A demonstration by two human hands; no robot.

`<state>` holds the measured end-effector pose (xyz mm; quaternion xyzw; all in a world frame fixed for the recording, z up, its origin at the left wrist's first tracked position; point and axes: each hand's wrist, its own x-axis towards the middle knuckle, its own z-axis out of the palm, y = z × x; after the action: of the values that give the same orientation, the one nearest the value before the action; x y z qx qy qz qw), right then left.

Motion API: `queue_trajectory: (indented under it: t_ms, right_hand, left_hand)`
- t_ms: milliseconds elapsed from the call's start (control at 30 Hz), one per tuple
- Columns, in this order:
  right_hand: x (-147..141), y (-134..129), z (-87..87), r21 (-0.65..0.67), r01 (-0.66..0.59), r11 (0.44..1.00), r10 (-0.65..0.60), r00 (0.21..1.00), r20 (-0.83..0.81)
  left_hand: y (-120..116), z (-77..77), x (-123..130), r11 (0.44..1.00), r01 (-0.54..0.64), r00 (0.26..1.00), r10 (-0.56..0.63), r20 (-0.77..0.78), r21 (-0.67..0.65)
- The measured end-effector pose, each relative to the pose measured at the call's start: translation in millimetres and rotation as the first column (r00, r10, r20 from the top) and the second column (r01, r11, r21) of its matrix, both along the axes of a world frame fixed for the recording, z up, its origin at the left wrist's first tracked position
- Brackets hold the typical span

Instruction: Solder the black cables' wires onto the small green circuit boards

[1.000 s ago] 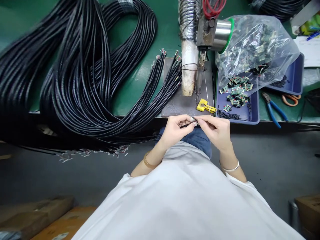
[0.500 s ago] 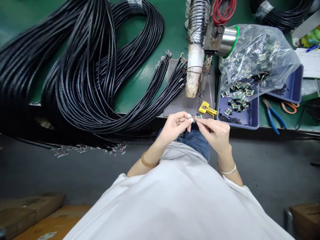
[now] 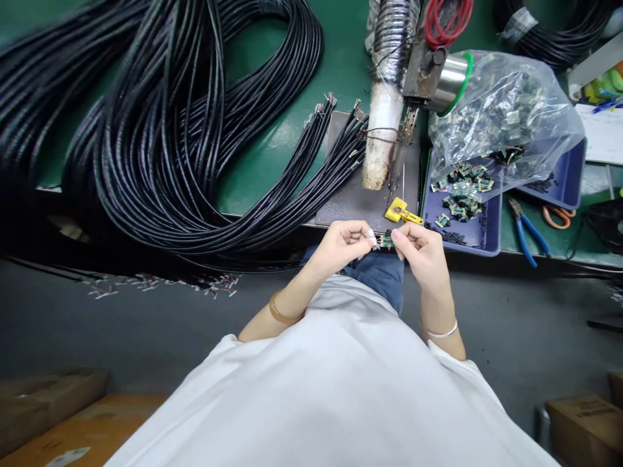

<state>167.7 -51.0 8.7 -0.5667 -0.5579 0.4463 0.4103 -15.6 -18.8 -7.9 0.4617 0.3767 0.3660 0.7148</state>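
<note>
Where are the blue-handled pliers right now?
In the head view, the blue-handled pliers lie on the green table, on the person's right, between the blue tray and the orange-handled scissors.

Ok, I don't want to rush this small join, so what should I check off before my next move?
1. Left hand pinching the thin wire ends: ok.
2. Right hand gripping the small green board by its far end: ok.
3. Each wire seated on its own spot on the board: cannot tell, too small to see.
4. Both hands apart from the hanging metal tool: ok.
5. Blue tray fully uncovered: not ok, the plastic bag overlaps it.
6. Pliers beside the tray, not in it: ok.
</note>
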Motion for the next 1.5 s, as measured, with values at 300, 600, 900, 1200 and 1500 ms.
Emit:
queue_trajectory:
  t_ms: [300, 600, 900, 1200, 1500]
  right_hand:
    - [3, -2, -2.8, 0.386, 0.349, 0.854, -0.399, 0.915, 0.055]
    - [0, -9, 2.2, 0.525, 0.143, 0.839, -0.346, 0.884, 0.313]
    - [-10, 9, -1.7, 0.549, 0.056, 0.834, -0.301, 0.880, 0.367]
    - [-12, 16, 2.3, 0.603, 0.031, 0.797, -0.314, 0.875, 0.369]
    - [-12, 13, 8.4, 0.609, 0.004, 0.793, -0.299, 0.873, 0.384]
  left_hand:
    - [9, -1.8, 10, 0.996, -0.055, 0.998, 0.052, 0.047, 0.071]
    - [23, -0.8, 20, 0.993, -0.082, 0.996, 0.080, 0.034, 0.082]
    - [33, 4.8, 26, 0.990, -0.091, 0.996, 0.088, 0.035, 0.111]
    - [36, 9.6, 29, 0.979, -0.154, 0.988, 0.148, 0.049, 0.134]
    - [35, 18.8, 27, 0.978, -0.159, 0.987, 0.157, 0.025, 0.138]
